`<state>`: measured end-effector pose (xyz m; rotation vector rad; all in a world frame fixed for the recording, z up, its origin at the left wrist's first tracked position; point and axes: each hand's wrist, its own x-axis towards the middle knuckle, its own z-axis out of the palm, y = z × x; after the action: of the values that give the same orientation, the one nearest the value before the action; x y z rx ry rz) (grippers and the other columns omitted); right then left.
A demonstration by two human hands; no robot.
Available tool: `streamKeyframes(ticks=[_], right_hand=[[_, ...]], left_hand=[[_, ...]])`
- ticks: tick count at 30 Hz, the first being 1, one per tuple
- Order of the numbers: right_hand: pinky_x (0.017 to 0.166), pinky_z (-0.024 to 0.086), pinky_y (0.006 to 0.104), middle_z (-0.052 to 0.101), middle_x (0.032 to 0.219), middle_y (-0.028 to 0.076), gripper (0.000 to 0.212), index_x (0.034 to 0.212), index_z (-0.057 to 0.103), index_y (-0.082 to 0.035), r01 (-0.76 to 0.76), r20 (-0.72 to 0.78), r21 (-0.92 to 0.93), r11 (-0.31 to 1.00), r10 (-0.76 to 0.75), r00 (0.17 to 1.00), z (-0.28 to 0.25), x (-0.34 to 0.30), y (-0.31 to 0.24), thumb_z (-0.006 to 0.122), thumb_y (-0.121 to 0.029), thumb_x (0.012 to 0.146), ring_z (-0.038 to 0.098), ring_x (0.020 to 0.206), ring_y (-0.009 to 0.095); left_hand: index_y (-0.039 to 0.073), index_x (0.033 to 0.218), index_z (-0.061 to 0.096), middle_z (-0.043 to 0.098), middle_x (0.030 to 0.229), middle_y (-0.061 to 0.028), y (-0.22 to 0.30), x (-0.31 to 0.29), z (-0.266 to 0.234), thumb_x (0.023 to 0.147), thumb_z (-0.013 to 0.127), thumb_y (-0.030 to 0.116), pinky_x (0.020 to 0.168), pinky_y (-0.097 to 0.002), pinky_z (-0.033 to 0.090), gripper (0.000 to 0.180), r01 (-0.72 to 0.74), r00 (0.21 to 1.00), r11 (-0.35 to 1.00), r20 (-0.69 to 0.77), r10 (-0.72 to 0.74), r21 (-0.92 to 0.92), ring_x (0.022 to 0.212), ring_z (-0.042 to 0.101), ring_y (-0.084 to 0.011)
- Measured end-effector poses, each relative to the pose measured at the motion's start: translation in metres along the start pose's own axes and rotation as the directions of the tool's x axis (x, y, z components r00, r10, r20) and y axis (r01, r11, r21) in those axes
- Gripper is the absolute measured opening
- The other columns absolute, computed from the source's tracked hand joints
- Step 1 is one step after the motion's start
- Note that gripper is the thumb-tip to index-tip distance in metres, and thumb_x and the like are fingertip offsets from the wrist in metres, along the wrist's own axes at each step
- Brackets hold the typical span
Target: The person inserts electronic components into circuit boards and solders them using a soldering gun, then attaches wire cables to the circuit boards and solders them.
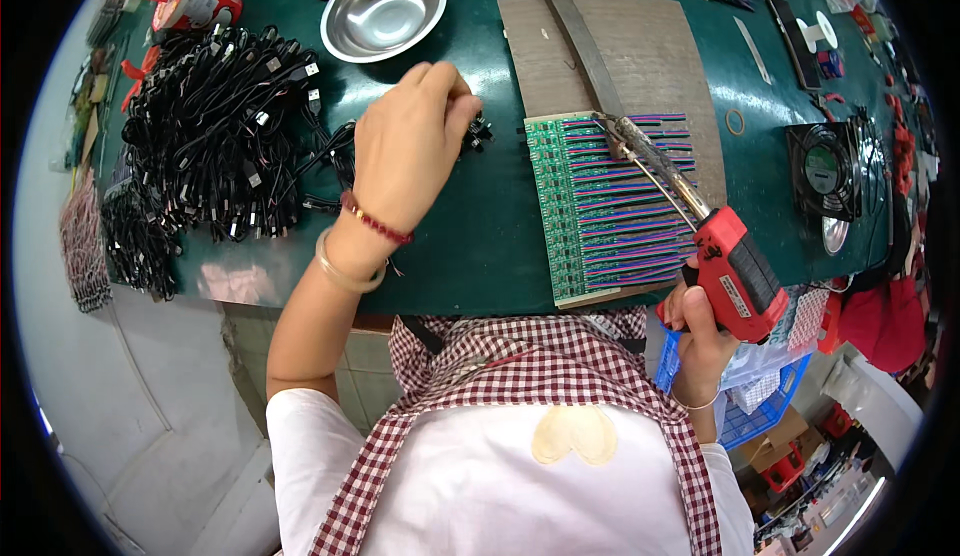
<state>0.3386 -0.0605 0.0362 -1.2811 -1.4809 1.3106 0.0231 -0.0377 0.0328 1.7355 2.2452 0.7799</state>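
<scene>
Two bare hands are in my head view, and the right hand (pixel 703 341) has its fingers wrapped around the grip of a red-and-black, pistol-shaped soldering gun (pixel 738 274). Its stained metal barrel slants up and to the left, over the right side of the table, and its tip is by the lower end of a long, flat grey metal bar (pixel 577 36); I can't tell from here whether the two touch.

My left hand (pixel 412 136) is over the middle of the table, knuckles up and fingers curled. Small black cable ends (pixel 480 134) show just beyond its fingertips, but the hand hides any contact, so I can't tell whether it grips them.

Below the gun's tip I see a column of small green circuit boards (pixel 558 211), with thin pink, blue and black wires (pixel 635 236) running off to their right. They lie on a flat, rectangular brown board (pixel 685 56), which the bar crosses.

Left of the left hand is a big tangled heap of black cables (pixel 225 116) with metal plugs. Beyond that hand, a round, shiny steel bowl (pixel 385 16) sits on the dark green tabletop (pixel 460 246). Far right stands a square black fan (pixel 823 171).
</scene>
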Motion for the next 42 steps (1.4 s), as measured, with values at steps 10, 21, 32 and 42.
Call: streamKeyframes(ticks=[10,21,32,42], right_hand=[[0.051,0.041,0.0256,0.050,0.064,0.006,0.034,0.116,0.045,0.003,-0.064,0.052,0.305,0.950,0.050,0.997,0.009,0.006,-0.028,0.057,-0.009,0.086,0.046,0.053,0.012],[0.069,0.047,0.0247,0.056,0.086,0.005,0.037,0.116,0.046,0.000,-0.147,0.428,0.064,0.987,0.106,0.897,0.040,0.012,-0.044,0.060,0.005,0.082,0.054,0.077,0.010],[0.068,0.048,0.0286,0.058,0.094,0.008,0.024,0.102,0.056,-0.002,-0.082,0.358,-0.216,0.973,0.157,0.921,0.044,0.008,-0.035,0.064,0.000,0.079,0.060,0.082,0.018],[0.056,0.042,0.0272,0.051,0.068,0.007,0.032,0.098,0.051,0.004,-0.063,0.189,0.009,0.998,0.060,0.980,0.005,-0.010,-0.006,0.057,-0.027,0.091,0.048,0.060,0.013]], left_hand=[[0.000,0.078,0.055,0.062,0.071,-0.0095,0.003,0.007,0.002,0.082,0.060,0.010,0.053,-0.0301,0.048,0.012,-0.054,0.989,0.991,0.132,0.071,-0.123,0.058,0.061,-0.0203],[0.001,0.090,0.052,0.062,0.078,-0.0046,0.071,-0.077,0.002,0.087,0.063,0.012,0.050,-0.0179,0.047,0.016,0.697,0.668,0.189,0.722,0.178,-0.691,0.061,0.058,-0.0060],[-0.004,0.082,0.055,0.064,0.073,-0.0065,0.067,-0.074,-0.005,0.082,0.059,-0.001,0.053,-0.0212,0.050,0.005,0.322,0.814,0.615,0.542,0.208,-0.720,0.059,0.060,-0.0078],[0.000,0.079,0.054,0.062,0.068,-0.0069,0.003,-0.022,0.020,0.084,0.055,0.008,0.045,-0.0178,0.042,0.009,0.693,0.652,0.448,0.756,-0.057,-0.565,0.052,0.055,-0.0070]])
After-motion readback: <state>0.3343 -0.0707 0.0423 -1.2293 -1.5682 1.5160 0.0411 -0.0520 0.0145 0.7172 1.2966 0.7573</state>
